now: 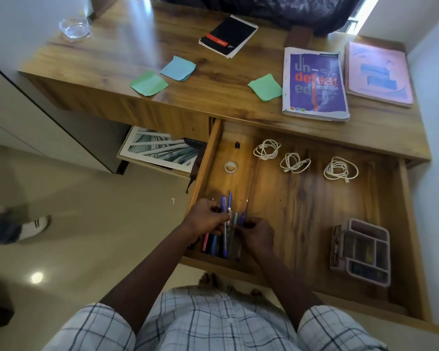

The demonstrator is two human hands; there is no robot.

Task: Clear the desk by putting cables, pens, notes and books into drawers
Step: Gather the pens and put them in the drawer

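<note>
The wide wooden drawer (302, 198) stands pulled out under the desk (137, 54). Over its front left corner, my left hand (205, 219) and my right hand (257, 234) both hold a bunch of pens (227, 219), mostly blue, their tips pointing away from me. Three coiled white cables (294, 162) lie in a row at the back of the drawer. On the desk lie three sticky notes, two green (148, 83) and one blue (178, 68), plus a black notepad (228, 35), a purple book (314, 84) and a pink book (379, 73).
In the drawer there is also a roll of tape (230, 167), a small black adapter (237, 145) and a pink compartment tray (362, 252). A glass bowl (74, 27) stands at the desk's far left. A picture (160, 148) leans under the desk. Another person's feet (23, 226) are at left.
</note>
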